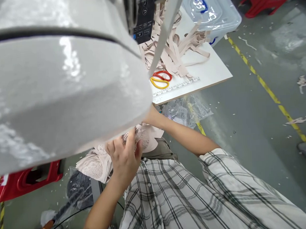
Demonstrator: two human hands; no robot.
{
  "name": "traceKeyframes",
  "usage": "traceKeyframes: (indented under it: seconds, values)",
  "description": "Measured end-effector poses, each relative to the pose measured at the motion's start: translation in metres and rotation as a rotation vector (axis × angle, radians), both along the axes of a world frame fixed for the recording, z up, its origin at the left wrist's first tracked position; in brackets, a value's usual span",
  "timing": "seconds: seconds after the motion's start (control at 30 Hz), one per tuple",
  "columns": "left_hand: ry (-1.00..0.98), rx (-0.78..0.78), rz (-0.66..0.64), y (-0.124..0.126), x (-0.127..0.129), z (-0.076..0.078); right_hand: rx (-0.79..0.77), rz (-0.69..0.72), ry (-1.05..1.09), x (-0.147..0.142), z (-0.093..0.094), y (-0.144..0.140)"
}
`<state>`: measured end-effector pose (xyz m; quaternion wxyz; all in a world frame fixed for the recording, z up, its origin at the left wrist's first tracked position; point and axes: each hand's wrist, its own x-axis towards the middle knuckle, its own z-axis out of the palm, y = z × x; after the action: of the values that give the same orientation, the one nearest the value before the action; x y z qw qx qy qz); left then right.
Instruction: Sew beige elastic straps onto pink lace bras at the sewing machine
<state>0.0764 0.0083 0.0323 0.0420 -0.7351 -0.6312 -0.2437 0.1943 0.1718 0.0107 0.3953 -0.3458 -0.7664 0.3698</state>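
My left hand is closed on a pale pink lace fabric piece, fingers pinching its edge just below the sewing machine. More lace pieces hang in a bunch to the left of that hand. My right forearm reaches from the plaid sleeve toward the same fabric. The right hand itself is hidden behind the big grey-white sewing machine body, which fills the upper left of the view.
A white table holds a pile of beige fabric strips, red-and-yellow scissors and a ruler. A clear plastic box stands behind it. Crumpled plastic bags, red stools and a yellow floor line are around.
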Motion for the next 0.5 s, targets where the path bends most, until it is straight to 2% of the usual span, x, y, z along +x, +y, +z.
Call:
traceKeyframes:
  seconds: [0.1, 0.17, 0.27, 0.37, 0.5]
  values:
    - [-0.069, 0.083, 0.035, -0.004, -0.012, -0.005, -0.010, -0.038, 0.096, 0.006, -0.003, -0.002]
    - [-0.183, 0.077, 0.103, -0.004, -0.022, -0.012, -0.061, -0.070, 0.160, 0.012, -0.005, -0.007]
    - [-0.511, -0.050, 0.151, -0.001, -0.033, -0.025, -0.142, -0.095, 0.237, 0.022, -0.011, -0.020]
    - [-0.798, -0.205, 0.102, 0.007, -0.036, -0.034, -0.165, -0.096, 0.270, 0.029, -0.020, -0.037]
    - [-0.873, -0.279, 0.101, 0.012, -0.034, -0.034, -0.128, -0.048, 0.296, 0.037, -0.029, -0.057]
